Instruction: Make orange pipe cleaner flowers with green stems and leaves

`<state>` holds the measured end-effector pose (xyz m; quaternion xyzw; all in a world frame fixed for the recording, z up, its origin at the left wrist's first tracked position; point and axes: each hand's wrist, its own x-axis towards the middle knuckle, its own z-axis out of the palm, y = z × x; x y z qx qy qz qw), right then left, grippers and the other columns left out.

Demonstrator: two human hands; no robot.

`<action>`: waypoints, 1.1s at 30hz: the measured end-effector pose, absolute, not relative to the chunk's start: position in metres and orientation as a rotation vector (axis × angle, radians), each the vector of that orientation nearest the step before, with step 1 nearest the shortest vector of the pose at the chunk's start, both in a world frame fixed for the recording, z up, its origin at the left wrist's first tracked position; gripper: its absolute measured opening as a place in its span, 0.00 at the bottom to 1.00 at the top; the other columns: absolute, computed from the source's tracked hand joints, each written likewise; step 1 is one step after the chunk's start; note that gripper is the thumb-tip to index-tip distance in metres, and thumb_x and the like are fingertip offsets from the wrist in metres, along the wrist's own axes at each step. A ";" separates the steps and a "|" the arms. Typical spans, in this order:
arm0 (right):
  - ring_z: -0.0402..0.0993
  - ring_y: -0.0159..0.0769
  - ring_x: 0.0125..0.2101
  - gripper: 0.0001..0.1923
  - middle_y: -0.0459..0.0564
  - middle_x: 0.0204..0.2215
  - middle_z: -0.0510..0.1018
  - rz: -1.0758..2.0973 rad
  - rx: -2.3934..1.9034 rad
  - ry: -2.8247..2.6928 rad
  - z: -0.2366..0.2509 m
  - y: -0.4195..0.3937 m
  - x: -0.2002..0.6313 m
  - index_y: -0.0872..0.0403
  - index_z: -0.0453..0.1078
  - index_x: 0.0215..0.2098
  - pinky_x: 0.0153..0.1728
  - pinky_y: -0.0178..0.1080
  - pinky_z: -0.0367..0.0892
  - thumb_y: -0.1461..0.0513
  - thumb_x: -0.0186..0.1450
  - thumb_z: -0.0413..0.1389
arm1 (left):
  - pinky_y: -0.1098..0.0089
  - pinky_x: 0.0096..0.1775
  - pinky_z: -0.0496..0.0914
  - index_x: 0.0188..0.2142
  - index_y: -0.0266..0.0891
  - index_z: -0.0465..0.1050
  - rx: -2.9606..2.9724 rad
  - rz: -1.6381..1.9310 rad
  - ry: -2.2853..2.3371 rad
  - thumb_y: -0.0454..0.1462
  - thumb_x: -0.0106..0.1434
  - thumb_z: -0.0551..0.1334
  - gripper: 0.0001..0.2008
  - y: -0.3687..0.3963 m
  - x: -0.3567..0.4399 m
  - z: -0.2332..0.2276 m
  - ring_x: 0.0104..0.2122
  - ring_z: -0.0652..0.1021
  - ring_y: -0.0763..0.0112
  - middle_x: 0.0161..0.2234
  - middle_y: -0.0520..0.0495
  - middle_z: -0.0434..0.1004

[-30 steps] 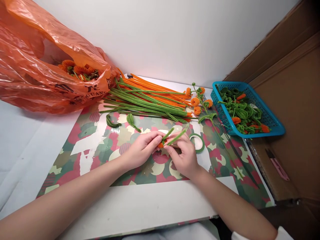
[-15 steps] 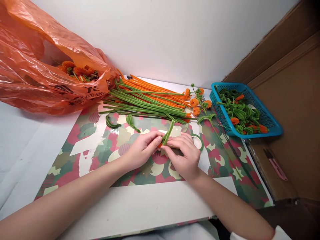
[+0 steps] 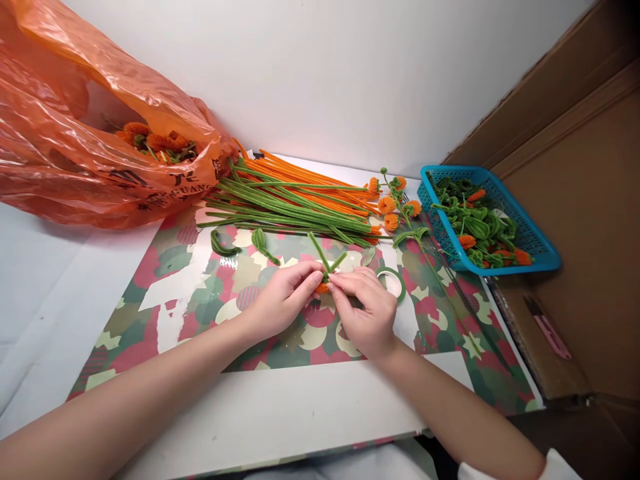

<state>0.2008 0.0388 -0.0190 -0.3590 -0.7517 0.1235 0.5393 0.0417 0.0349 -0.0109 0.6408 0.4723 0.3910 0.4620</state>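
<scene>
Orange piece (image 3: 323, 289) partly hidden (by the fingers (image 3: 350, 285)).

Our left hand (image 3: 289, 293) and right hand (image 3: 367, 308) pinch, fingertips (image 3: 317, 275) just beside each other. Our bare forearms (image 3: 173, 387) slant inward.

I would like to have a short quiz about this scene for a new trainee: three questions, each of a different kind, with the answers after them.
1. Multiple choice: what do the left grip and right grip hold between them?
A. a white cup
B. an orange and green piece
C. a red ball

2. True or false: in the picture, the blue basket is to the right of the orange bag.

3. Fill in the colour: the ring next to the right grip is ____ on its outside.

Key: 1 B; 2 true; 3 green.
</scene>
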 end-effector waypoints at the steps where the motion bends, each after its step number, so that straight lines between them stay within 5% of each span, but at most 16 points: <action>1: 0.78 0.36 0.32 0.10 0.48 0.28 0.82 0.309 -0.846 -1.797 -0.019 0.039 0.201 0.51 0.74 0.35 0.39 0.44 0.72 0.71 0.62 0.58 | 0.75 0.26 0.61 0.29 0.38 0.66 1.582 0.966 1.173 0.39 0.68 0.50 0.13 0.035 0.042 -0.011 0.22 0.63 0.76 0.21 0.56 0.61; 4: 0.77 0.36 0.33 0.10 0.50 0.29 0.81 0.386 -0.856 -1.807 -0.018 0.039 0.201 0.52 0.75 0.35 0.36 0.43 0.73 0.72 0.63 0.56 | 0.75 0.26 0.61 0.25 0.38 0.63 1.592 0.986 1.204 0.39 0.68 0.51 0.15 0.035 0.041 -0.012 0.22 0.63 0.76 0.20 0.56 0.61; 10: 0.74 0.36 0.33 0.11 0.52 0.30 0.79 0.483 -0.907 -1.829 -0.017 0.038 0.201 0.54 0.74 0.34 0.34 0.41 0.72 0.73 0.64 0.53 | 0.75 0.24 0.61 0.37 0.38 0.71 1.517 0.984 1.183 0.41 0.68 0.52 0.12 0.035 0.041 -0.017 0.20 0.63 0.76 0.19 0.57 0.60; 13: 0.74 0.36 0.33 0.11 0.50 0.29 0.78 0.461 -0.900 -1.853 -0.017 0.038 0.202 0.53 0.74 0.34 0.34 0.41 0.72 0.72 0.65 0.53 | 0.75 0.24 0.62 0.34 0.37 0.72 1.474 1.001 1.174 0.43 0.67 0.54 0.13 0.035 0.040 -0.018 0.20 0.65 0.76 0.20 0.56 0.63; 18: 0.75 0.37 0.35 0.11 0.51 0.30 0.78 0.434 -0.887 -1.880 -0.017 0.038 0.202 0.53 0.74 0.35 0.35 0.42 0.72 0.71 0.65 0.52 | 0.76 0.25 0.66 0.28 0.36 0.73 1.428 1.019 1.137 0.45 0.65 0.57 0.17 0.035 0.040 -0.019 0.23 0.70 0.77 0.32 0.48 0.75; 23: 0.75 0.36 0.34 0.08 0.51 0.30 0.78 0.469 -0.880 -1.789 -0.017 0.036 0.202 0.53 0.73 0.34 0.34 0.40 0.73 0.71 0.63 0.56 | 0.73 0.29 0.74 0.32 0.35 0.76 1.248 1.036 1.089 0.46 0.64 0.58 0.17 0.034 0.041 -0.019 0.25 0.76 0.76 0.45 0.43 0.77; 33: 0.77 0.36 0.32 0.04 0.48 0.27 0.79 0.522 -0.958 -1.784 -0.020 0.036 0.202 0.53 0.73 0.31 0.33 0.39 0.73 0.68 0.61 0.59 | 0.66 0.35 0.80 0.40 0.36 0.80 1.225 1.084 1.094 0.48 0.62 0.61 0.18 0.035 0.041 -0.016 0.29 0.80 0.69 0.43 0.41 0.81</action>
